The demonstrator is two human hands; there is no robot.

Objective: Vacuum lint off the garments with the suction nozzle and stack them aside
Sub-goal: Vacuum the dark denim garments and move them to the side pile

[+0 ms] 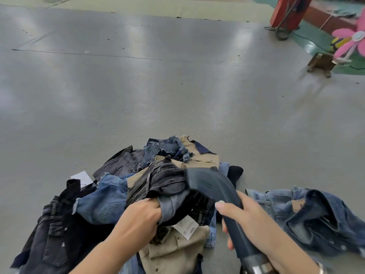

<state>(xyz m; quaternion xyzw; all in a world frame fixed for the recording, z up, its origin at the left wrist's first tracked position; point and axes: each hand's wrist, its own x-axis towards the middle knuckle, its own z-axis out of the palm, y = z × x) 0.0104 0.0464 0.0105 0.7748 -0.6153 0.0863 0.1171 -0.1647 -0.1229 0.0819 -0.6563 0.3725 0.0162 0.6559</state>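
Note:
A heap of garments (122, 194) in blue, black and tan denim lies on the grey floor in front of me. My left hand (142, 216) grips a dark grey denim garment (166, 180) at the top of the heap. My right hand (250, 218) is wrapped round the dark suction nozzle (209, 184), whose wide mouth rests against that dark garment. A blue denim jacket (308, 216) lies apart on the floor to the right.
A white paper tag (82, 177) lies by the heap's left edge. Far right stand a red machine base (286, 12), a small wooden stool (322, 63) and a pink flower-shaped fan (351, 42). Bare grey floor (138, 86) stretches ahead.

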